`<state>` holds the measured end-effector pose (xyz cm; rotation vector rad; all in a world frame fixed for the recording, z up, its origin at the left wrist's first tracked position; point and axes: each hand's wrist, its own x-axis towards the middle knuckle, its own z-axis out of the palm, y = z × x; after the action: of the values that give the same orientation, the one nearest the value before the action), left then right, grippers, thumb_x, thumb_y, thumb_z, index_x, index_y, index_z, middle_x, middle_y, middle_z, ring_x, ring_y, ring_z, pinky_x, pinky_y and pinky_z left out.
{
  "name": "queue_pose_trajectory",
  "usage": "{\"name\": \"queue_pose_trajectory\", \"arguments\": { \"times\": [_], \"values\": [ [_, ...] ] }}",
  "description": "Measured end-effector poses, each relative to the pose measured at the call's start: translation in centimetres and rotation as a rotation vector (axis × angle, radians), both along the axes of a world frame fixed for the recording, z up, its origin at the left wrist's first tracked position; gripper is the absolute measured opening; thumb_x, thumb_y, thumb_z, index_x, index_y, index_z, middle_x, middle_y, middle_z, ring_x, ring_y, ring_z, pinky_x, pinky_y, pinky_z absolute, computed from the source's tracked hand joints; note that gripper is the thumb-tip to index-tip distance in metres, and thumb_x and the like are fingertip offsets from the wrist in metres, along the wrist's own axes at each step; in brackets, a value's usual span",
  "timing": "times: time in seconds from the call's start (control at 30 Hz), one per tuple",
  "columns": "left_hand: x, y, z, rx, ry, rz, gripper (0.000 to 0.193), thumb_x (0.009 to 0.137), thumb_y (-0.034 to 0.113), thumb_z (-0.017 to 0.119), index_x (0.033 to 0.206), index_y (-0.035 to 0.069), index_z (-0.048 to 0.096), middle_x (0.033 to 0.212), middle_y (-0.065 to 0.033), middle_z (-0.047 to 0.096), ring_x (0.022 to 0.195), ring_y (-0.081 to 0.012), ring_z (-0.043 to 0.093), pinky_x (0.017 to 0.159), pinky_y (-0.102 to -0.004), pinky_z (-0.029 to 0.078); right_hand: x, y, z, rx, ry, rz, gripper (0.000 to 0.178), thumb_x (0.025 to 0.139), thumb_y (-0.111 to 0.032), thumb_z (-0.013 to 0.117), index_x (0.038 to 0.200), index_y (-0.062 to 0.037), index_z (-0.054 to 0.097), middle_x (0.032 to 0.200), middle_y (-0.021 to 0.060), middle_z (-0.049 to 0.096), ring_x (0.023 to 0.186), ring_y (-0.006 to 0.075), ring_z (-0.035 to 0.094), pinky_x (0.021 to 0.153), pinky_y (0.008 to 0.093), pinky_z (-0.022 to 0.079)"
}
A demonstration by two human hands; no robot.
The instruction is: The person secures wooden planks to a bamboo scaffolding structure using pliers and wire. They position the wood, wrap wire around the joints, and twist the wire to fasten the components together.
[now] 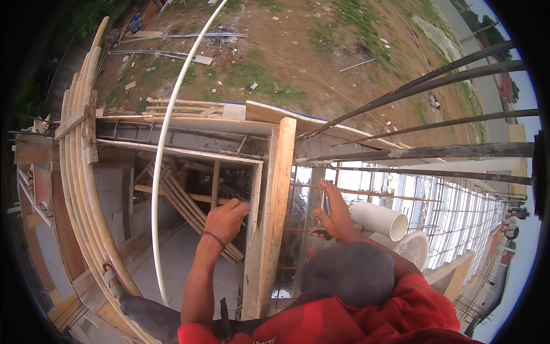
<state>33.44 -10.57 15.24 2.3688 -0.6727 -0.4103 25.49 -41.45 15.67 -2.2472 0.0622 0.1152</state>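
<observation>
My left hand point(225, 222), with a dark band at its wrist, is closed in a pinch beside an upright-edged board. A thin wire point(260, 213) seems to run from its fingertips toward the long squared timber point(279, 209); its far end is too fine to follow. On the timber's other side, my right hand point(338, 217) has thumb and forefinger spread apart, with no clearly visible object between them. Just right of that hand lies a wide white pipe point(381, 221). A dark grey cap point(346, 275) hides part of my right forearm.
Bent bamboo poles point(80, 172) and a white flexible tube point(162, 155) stand at the left. Thick steel bars point(435, 152) jut out at the right, above a rebar grid point(441, 200) over shiny sheeting. A deep opening with leaning poles point(186, 200) drops away left of the timber.
</observation>
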Motion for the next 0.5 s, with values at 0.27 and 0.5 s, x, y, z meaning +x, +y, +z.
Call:
{"name": "queue_pose_trajectory", "arguments": {
  "times": [0.27,0.5],
  "values": [
    [3.2,1.3,3.3,-0.724,0.170,0.589,0.012,0.099,0.018,0.055,0.093,0.007,0.057,0.067,-0.0017,0.039,0.055,-0.0123,0.045,0.047,-0.0289,0.035,6.6,2.8,1.3,0.617,0.272,0.054,0.031,0.101,-0.035,0.054,0.095,-0.0046,0.056,0.073,-0.0023,0.047,0.065,0.0080,0.041,0.060,0.0252,0.038],
    [5.7,1.5,5.1,-1.353,0.536,1.140,0.019,0.104,0.026,0.046,0.096,0.011,0.054,0.064,0.0054,0.029,0.048,-0.0049,0.021,0.042,-0.0224,0.020,10.3,6.5,3.8,1.156,0.673,-0.080,0.026,0.104,-0.029,0.047,0.095,-0.0063,0.055,0.064,-0.0069,0.037,0.051,0.0026,0.028,0.047,0.0203,0.023]
  ]
}}
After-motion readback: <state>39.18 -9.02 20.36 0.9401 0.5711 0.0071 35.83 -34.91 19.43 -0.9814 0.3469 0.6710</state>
